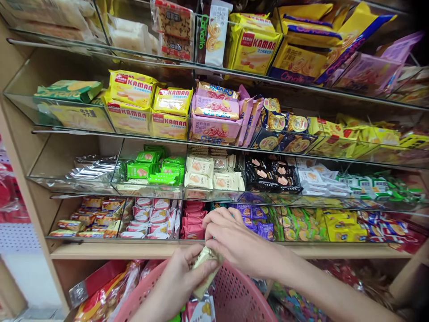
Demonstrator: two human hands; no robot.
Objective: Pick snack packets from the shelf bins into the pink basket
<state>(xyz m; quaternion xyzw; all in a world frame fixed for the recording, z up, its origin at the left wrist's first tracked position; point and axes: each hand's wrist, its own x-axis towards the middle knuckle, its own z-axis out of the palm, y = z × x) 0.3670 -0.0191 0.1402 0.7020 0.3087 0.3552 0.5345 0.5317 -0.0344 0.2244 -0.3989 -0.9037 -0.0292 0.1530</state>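
My left hand (177,279) and my right hand (233,239) meet over a pink plastic basket (234,295) at the bottom of the view. Between them is a small cream-coloured snack packet (205,273). The left fingers pinch its lower part. The right fingers curl over its top end. A few more packets lie inside the basket, partly hidden by my hands.
A wooden shelf unit (110,250) with clear acrylic bins holds yellow Kaman boxes (172,100), pink roll-cake boxes (216,107), green packets (150,170), cream packets (208,172), dark packets (271,172) and several rows of small snacks below. Red-wrapped goods (103,295) fill the lowest shelf.
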